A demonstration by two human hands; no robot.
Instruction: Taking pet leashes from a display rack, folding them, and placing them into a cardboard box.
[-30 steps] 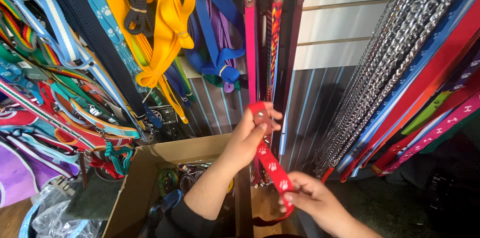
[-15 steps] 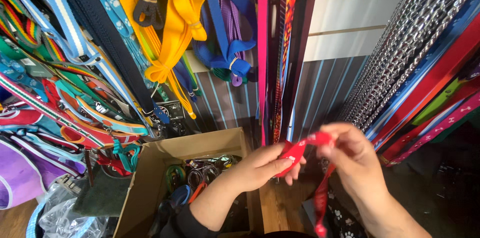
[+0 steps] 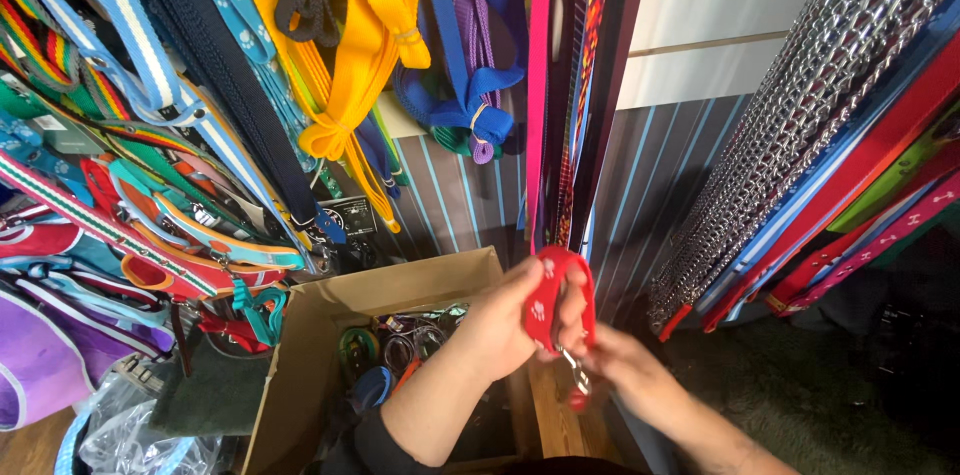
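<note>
Wall: slatted board with striped panelling below, hung thick with pet leads so each colour shows at a glance.
Head view, left side: harnesses (image 3: 110, 235) and striped webbing crowd the hooks; yellow leads (image 3: 370, 55) and blue leads (image 3: 470, 85) hang looped and banded to stay tidy.
Head view, right side: chains (image 3: 800, 125) dangle in a dense curtain beside red straps (image 3: 880, 175).
Box: a cardboard box (image 3: 300, 365) sits open below the display, loose collars heaped inside.
Red lead: the red lead (image 3: 555, 300), printed with white paws, is bent into a loop just above the box's right edge, in front of the hanging pink strap (image 3: 537, 105).
Left hand: the left hand (image 3: 500, 325) is pinching the loop, thumb pressed on the webbing to keep the fold closed.
Right hand: the right hand (image 3: 625, 370) is pressed together around the lower end near the metal clip (image 3: 575, 370), steadying it.
</note>
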